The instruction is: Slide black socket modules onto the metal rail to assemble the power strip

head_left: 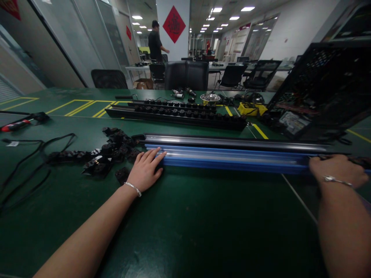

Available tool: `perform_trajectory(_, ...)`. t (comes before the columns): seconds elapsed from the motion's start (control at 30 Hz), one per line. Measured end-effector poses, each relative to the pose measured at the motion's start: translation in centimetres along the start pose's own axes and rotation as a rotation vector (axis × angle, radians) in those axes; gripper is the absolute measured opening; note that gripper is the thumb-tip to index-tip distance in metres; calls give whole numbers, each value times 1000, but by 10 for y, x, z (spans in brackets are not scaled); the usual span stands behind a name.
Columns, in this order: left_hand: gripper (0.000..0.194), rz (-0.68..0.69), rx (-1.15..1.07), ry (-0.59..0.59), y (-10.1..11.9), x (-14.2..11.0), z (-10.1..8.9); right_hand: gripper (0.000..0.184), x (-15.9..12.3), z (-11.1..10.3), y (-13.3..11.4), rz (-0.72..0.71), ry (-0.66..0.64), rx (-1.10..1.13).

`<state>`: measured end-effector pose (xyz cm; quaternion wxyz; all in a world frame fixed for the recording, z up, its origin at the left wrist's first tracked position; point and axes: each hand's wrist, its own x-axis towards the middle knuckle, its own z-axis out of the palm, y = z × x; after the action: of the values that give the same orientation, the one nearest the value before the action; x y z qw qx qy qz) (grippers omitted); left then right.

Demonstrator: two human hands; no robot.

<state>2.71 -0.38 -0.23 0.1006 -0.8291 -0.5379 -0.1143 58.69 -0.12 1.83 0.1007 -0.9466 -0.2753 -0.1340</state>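
Observation:
A long blue channel-shaped rail (232,159) lies lengthwise across the green table in front of me. My left hand (148,168) rests on its left end, fingers spread and extended. At the far right end, my right hand (337,170) is closed around a dark strip (361,161) that shows on both sides of the fist; motion blur hides its details. Just behind the blue rail lies a black rail (237,143) with a shiny inner face. Several black socket modules (116,148) are heaped beside my left hand.
Black strips with rows of sockets (185,112) lie farther back. A metal bowl (210,97), a yellow tray (252,109) and an open black case (324,85) stand right of them. Black cables (40,144) and a red-handled tool (16,125) lie left. A person (155,42) stands beyond the chairs.

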Motion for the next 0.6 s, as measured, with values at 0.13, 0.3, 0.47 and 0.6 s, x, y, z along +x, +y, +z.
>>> perform_trajectory(0.13,55,-3,4,-3,-1,1,0,57,10,0,-2,45,-62,-3)
perform_trajectory(0.3,56,-2,-1,-6,-1,2,-1,60,7,0,-3,79,-60,15)
perform_trajectory(0.47,55,-2,4,-5,0,2,-1,65,-6,-9,-11,101,-77,11)
perform_trajectory(0.6,55,-2,7,-11,-1,2,-1,65,-6,-15,-15,96,-113,-17)
